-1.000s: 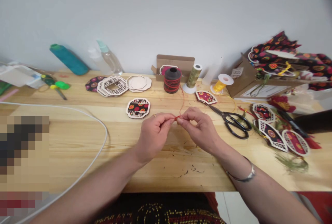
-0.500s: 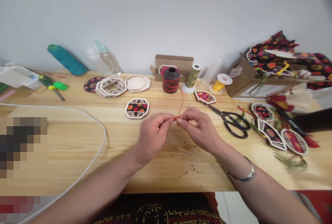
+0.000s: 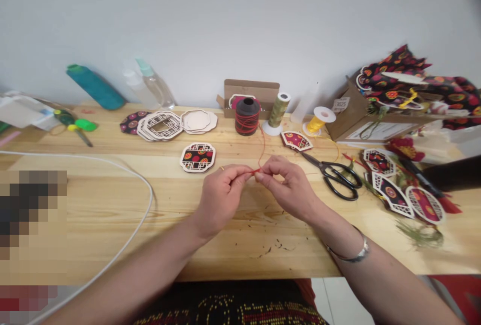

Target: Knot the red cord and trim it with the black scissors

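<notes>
At the middle of the table [image 3: 112,204], I see almost nothing changed from the frame a second back: my left hand [image 3: 221,197] and right hand [image 3: 291,187] sit in the same spot, fingertips nearly meeting, with only a slight drift of the whole view. Both hands are pinching the red thread [image 3: 256,170] between thumb and forefinger, the left from one side, the right from the other, with a short stretch of it between them. From that pinch the thread runs up and away to the dark spool [image 3: 248,116] wound with red, which stands upright well behind my hands.

Just right of the spool stands a green-gold spool [image 3: 278,110], then a yellow spool [image 3: 319,121]. A fan-shaped ornament [image 3: 296,140] lies near the right hand, and the black scissors [image 3: 334,173] lie just beside it, blades pointing toward the ornament. Left of the thread lies a square lattice ornament [image 3: 198,157], close to my left hand but apart from it. Behind that is a stack of wooden frames [image 3: 161,125]. A white cable [image 3: 135,224] curves across the left part of the table. More finished ornaments [image 3: 398,189] lie at the right. Nothing lies between my hands and the spool apart from the thread itself.
</notes>
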Tool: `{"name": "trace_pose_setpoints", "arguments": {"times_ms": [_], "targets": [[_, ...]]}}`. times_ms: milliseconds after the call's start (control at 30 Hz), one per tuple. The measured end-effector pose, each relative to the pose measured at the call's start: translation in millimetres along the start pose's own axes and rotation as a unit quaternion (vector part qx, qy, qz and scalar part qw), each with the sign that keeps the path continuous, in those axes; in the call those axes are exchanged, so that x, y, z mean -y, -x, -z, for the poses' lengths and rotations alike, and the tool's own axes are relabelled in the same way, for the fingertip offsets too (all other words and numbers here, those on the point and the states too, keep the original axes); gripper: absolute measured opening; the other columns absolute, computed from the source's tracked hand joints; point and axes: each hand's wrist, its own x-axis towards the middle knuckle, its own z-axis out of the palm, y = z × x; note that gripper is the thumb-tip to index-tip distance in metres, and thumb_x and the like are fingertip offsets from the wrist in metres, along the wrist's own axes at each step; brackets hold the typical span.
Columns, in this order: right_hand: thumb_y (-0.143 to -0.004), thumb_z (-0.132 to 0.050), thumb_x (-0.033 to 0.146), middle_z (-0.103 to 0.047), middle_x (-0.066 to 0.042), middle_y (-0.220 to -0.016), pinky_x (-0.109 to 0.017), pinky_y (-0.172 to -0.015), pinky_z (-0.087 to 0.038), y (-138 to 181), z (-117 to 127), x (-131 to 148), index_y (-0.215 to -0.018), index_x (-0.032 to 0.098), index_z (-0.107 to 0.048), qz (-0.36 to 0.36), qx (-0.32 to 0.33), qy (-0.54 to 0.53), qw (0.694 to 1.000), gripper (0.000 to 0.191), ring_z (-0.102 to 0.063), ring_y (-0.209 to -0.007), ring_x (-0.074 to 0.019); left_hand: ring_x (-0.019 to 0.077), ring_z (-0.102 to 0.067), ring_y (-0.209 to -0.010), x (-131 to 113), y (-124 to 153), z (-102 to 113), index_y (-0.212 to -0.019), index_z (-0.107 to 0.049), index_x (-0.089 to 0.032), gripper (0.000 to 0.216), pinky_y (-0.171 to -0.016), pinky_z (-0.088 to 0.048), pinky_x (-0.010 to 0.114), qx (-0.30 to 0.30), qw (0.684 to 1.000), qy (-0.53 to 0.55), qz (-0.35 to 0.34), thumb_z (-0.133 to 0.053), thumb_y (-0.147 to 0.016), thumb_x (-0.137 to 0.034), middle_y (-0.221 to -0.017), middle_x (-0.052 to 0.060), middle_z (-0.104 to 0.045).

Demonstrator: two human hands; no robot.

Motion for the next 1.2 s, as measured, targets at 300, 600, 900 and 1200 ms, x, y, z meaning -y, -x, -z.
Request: {"name": "trace_pose_setpoints", "arguments": {"times_ms": [300,600,900,1200], "targets": [[-0.081,-0.057,0.016,-0.054,0.000,-0.069,-0.029,-0.067,-0.038,-0.3,1.5,-1.9,-0.064,0.017,-0.059,0.006,0.011,0.017,1.000,0.017,-0.050,-0.071,-0.0134,0.0147,-0.067,-0.078,0.4,-0.5,-0.6,-0.086,-0.071,-0.018,0.013,-0.074,-0.054,0.028,0.007,1.000,0.003,0.011,-0.058,-0.083,-0.018,-0.085,0.003,-0.074],[-0.081,-0.058,0.016,-0.055,0.000,-0.069,-0.030,-0.069,-0.039,-0.2,2.0,-0.5,-0.066,0.017,-0.061,0.008,0.015,0.034,0.999,0.015,-0.051,-0.074,-0.0146,0.0158,-0.067,-0.078,0.4,-0.6,-0.2,-0.086,-0.071,-0.020,0.014,-0.073,-0.055,0.030,0.006,1.000,0.007,0.005,-0.057,-0.083,-0.019,-0.085,0.002,-0.074],[-0.081,-0.058,0.014,-0.054,0.000,-0.069,-0.029,-0.069,-0.038,0.5,2.5,-1.3,-0.065,0.017,-0.059,0.020,0.015,0.047,0.999,0.017,-0.049,-0.073,-0.0146,0.0157,-0.067,-0.079,2.1,0.4,-0.2,-0.087,-0.071,-0.018,0.015,-0.074,-0.053,0.029,0.010,0.999,-0.022,-0.028,-0.057,-0.083,-0.016,-0.086,0.003,-0.074],[-0.080,-0.061,0.016,-0.054,0.000,-0.067,-0.029,-0.067,-0.039,0.3,-0.1,-2.3,-0.063,0.017,-0.060,-0.003,0.008,0.051,0.999,0.017,-0.050,-0.071,-0.0146,0.0158,-0.067,-0.079,3.7,1.1,-1.6,-0.087,-0.070,-0.020,0.016,-0.074,-0.054,0.031,0.008,0.997,-0.033,-0.067,-0.055,-0.084,-0.017,-0.086,0.004,-0.074]]}}
